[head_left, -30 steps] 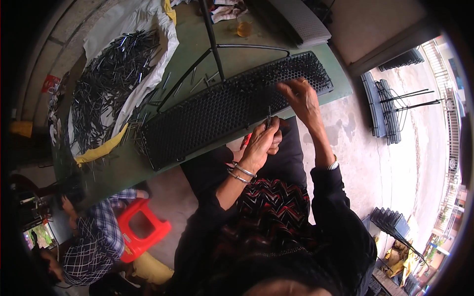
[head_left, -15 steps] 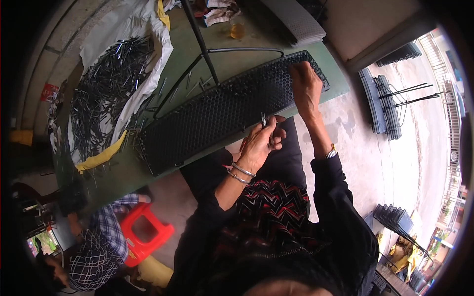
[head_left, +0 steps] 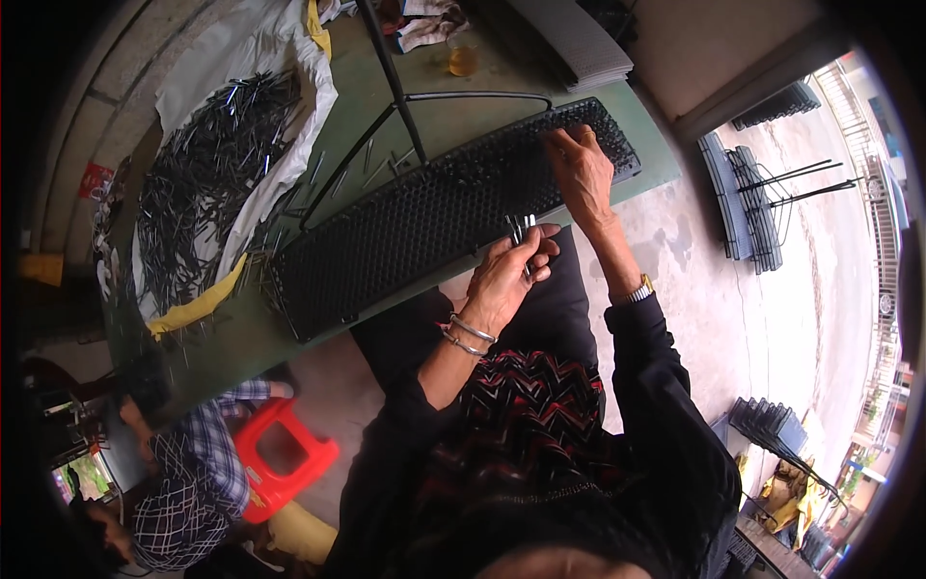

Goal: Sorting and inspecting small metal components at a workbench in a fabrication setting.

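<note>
A long black panel with a honeycomb of small holes (head_left: 415,227) lies slantwise along the table's near edge. Just in front of it, my left hand (head_left: 503,275) is closed around several short metal rods (head_left: 521,227) whose shiny ends stick up past the thumb. My right hand (head_left: 585,181) is over the panel's right part, its thumb and fingers pinched together at the surface. Whatever sits between those fingertips is too small to make out. A dense patch at the panel's right end looks rougher than the plain grid at left.
A white sack (head_left: 323,87) full of dark rods (head_left: 227,174) lies open on the green table (head_left: 217,362). Black metal bars (head_left: 410,125) stand behind the panel. Farther back are a glass of amber liquid (head_left: 463,62) and stacked grey sheets (head_left: 579,43). A person sits near a red stool (head_left: 323,452).
My right hand has shifted a little left along the panel, still pinched. The rods in my left hand now stand up more visibly above the thumb.
</note>
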Motion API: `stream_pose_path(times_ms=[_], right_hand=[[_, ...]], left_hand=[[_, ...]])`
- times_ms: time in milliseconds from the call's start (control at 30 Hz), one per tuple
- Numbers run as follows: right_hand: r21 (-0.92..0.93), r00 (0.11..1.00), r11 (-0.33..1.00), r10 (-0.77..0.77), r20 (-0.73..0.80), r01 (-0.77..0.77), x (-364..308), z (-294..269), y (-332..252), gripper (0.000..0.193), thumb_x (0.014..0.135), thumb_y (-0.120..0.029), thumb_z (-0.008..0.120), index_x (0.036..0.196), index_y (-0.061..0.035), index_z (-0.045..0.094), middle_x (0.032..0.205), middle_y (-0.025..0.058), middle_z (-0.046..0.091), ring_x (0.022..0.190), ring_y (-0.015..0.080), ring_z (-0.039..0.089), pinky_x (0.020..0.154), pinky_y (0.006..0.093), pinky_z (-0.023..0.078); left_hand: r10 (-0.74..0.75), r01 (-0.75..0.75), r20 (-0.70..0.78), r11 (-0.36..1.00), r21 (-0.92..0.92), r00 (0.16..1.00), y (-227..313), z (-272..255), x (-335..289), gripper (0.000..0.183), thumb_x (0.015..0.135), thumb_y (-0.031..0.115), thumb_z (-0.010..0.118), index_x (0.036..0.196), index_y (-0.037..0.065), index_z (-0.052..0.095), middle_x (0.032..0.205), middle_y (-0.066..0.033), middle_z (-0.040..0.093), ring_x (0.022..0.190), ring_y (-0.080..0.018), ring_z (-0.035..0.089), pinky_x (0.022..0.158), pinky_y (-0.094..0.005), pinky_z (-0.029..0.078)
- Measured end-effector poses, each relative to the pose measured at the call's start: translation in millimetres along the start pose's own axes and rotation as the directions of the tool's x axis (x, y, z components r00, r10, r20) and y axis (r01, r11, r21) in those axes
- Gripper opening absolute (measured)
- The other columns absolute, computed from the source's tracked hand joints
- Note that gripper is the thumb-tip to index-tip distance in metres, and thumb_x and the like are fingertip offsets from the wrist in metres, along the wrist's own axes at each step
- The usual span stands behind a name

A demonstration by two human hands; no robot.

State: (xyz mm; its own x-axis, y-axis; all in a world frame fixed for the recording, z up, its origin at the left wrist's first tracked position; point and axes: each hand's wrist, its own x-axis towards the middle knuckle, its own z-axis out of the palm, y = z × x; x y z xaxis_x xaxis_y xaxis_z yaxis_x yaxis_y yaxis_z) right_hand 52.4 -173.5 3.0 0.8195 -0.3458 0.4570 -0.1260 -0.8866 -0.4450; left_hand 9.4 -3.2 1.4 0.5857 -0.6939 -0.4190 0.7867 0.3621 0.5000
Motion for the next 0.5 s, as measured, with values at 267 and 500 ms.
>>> stream_pose_path(times_ms=[267, 500], right_hand=[[0.387, 0.767, 0.889, -0.065, 0.639, -0.247, -25, -54, -5, 0.023, 0.087, -0.021, 0.064, 0.095, 0.0007, 0.065, 0.086, 0.0088, 0.057, 0.079, 0.0174, 0.059, 0.068, 0.0314, 0.046], [0.487, 0.611, 0.669, -0.06, 0.789, -0.562, -31, -59, 5, 0.013, 0.089, -0.012, 0.059, 0.091, 0.0012, 0.062, 0.082, 0.0023, 0.059, 0.08, 0.0106, 0.057, 0.068, 0.0264, 0.046]], left_hand=[[-0.013, 0.013, -0.017, 1.0, 0.007, 1.0, -3, -5, 1, 0.021, 0.094, 0.019, 0.056, 0.101, 0.0, 0.063, 0.08, -0.0047, 0.06, 0.067, -0.0067, 0.048, 0.055, -0.0208, 0.039], [-0.042, 0.039, 0.014, 0.988, 0.151, 0.999, 0, 4, 3, 0.022, 0.093, 0.025, 0.058, 0.099, 0.004, 0.062, 0.081, -0.0038, 0.061, 0.068, -0.0072, 0.053, 0.055, -0.0209, 0.039]])
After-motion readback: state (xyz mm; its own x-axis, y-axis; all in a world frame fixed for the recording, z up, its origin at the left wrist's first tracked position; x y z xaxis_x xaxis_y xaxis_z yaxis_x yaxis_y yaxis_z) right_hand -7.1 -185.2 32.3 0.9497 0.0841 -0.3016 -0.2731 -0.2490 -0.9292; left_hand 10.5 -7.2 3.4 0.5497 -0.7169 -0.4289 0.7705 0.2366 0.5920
